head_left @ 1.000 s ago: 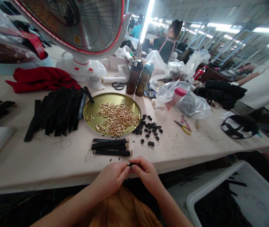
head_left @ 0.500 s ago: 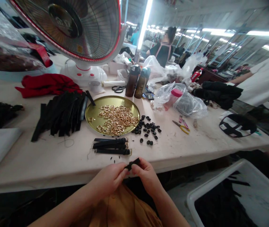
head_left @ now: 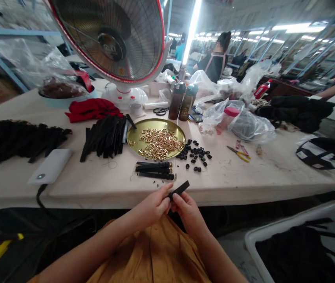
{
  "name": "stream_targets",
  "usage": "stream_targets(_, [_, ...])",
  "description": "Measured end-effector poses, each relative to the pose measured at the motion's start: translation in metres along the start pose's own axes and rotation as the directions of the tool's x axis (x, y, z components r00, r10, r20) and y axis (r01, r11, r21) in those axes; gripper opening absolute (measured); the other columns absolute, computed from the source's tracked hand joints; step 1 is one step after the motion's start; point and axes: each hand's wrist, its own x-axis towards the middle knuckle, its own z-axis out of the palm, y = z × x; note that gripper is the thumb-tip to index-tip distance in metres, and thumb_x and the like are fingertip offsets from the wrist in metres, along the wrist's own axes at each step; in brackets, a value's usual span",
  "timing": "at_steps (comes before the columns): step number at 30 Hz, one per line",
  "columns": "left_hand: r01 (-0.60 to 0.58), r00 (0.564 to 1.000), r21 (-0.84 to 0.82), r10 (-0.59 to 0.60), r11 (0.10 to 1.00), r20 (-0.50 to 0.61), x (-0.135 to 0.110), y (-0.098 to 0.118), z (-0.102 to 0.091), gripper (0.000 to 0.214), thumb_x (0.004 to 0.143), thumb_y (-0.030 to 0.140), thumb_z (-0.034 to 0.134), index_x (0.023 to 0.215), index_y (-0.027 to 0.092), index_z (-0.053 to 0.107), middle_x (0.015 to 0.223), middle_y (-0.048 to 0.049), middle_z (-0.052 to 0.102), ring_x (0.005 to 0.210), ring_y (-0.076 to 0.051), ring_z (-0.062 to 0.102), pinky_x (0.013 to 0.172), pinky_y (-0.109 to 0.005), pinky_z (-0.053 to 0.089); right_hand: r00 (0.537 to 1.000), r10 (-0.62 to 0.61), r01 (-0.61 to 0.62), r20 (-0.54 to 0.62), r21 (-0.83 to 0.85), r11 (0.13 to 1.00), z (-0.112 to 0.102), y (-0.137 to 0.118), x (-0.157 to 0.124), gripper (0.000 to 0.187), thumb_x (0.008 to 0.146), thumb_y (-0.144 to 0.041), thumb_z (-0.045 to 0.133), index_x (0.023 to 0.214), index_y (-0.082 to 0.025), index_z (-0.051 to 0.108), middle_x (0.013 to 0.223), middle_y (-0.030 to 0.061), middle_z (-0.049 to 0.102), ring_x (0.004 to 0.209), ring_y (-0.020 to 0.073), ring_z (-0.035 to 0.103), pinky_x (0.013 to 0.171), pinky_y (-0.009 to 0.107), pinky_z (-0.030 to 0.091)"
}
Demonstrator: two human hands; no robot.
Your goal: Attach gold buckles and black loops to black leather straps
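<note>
A short black strap [head_left: 181,189] is pinched between both my hands at the table's front edge, its free end pointing up and to the right. My left hand [head_left: 159,202] closes on its lower end, and my right hand [head_left: 185,205] grips it by thumb and fingers. Just beyond lie several finished-looking black straps with gold buckles [head_left: 155,169]. Behind them a gold round tray [head_left: 134,148] bears a heap of gold buckles [head_left: 163,143]. Small black loops [head_left: 196,153] are scattered right of the tray. A pile of black straps [head_left: 105,137] lies left of it.
A heater-like fan [head_left: 111,43] stands at the back left. Two bottles [head_left: 182,102], scissors [head_left: 160,111] and yellow-handled pliers [head_left: 238,153] lie farther out. A white power bank-like box [head_left: 52,167] with a cable is at left. A white bin [head_left: 251,239] with black pieces stands lower right.
The view has swung left, so the table's things appear farther right. More of the strap sticks out beyond my fingers, and it points upward more. Both hands still hold it.
</note>
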Motion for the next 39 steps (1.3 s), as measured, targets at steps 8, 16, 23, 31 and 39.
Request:
stream_targets(8, [0.178,0.97,-0.234,-0.13,0.956,0.206,-0.016,-0.001,-0.005,0.041,0.077,0.029,0.041,0.116,0.016,0.047,0.055,0.0046,0.045,0.044,-0.008,0.038,0.043,-0.018,0.031,0.979,-0.176,0.138,-0.104,-0.301,0.944,-0.006,-0.017,-0.003,0.028,0.075,-0.039,0.054,0.059,-0.018,0.047,0.05,-0.0059,0.039,0.049,0.0085,0.034,0.049,0.022,0.029])
stream_targets(16, [0.061,0.984,0.535,0.038,0.843,-0.172,-0.024,-0.018,-0.008,0.023,0.082,0.029,0.038,0.083,0.017,0.057,0.074,-0.006,0.06,0.066,-0.017,0.054,0.059,-0.026,0.035,0.991,-0.118,0.079,-0.06,-0.454,0.888,0.023,-0.006,0.016,0.025,0.069,-0.037,0.054,0.055,-0.019,0.043,0.048,-0.0065,0.037,0.047,0.0082,0.032,0.047,0.022,0.027])
stream_targets(23, [0.167,0.974,0.036,-0.159,0.985,-0.163,-0.01,-0.031,-0.033,0.017,0.078,0.03,0.036,0.073,0.018,0.047,0.058,0.0017,0.052,0.048,-0.011,0.047,0.047,-0.02,0.034,0.984,-0.15,0.18,0.1,-0.577,0.797,0.016,-0.037,0.064,0.031,0.079,-0.046,0.043,0.068,-0.018,0.051,0.049,-0.005,0.044,0.05,0.0102,0.042,0.053,0.023,0.035])
stream_targets(31, [0.28,0.951,-0.558,-0.307,0.781,0.047,0.024,-0.044,-0.061,0.024,0.072,0.037,0.043,0.079,0.015,0.046,0.046,0.0074,0.042,0.038,-0.005,0.033,0.038,-0.016,0.024,0.91,-0.375,0.152,0.177,-0.984,-0.095,0.007,-0.064,0.181,0.018,0.082,-0.027,0.042,0.087,-0.017,0.057,0.085,0.0047,0.06,0.073,0.0141,0.055,0.066,0.025,0.039])
stream_targets(39, [0.349,0.937,-0.569,-0.284,0.745,0.203,0.046,-0.057,-0.074,0.026,0.071,0.041,0.042,0.077,0.016,0.045,0.046,0.0074,0.042,0.036,-0.005,0.032,0.037,-0.016,0.024,0.96,-0.253,0.015,0.123,-0.921,-0.39,0.017,-0.052,0.228,0.015,0.08,-0.021,0.045,0.075,-0.017,0.059,0.082,0.0077,0.061,0.075,0.0171,0.056,0.064,0.026,0.034])
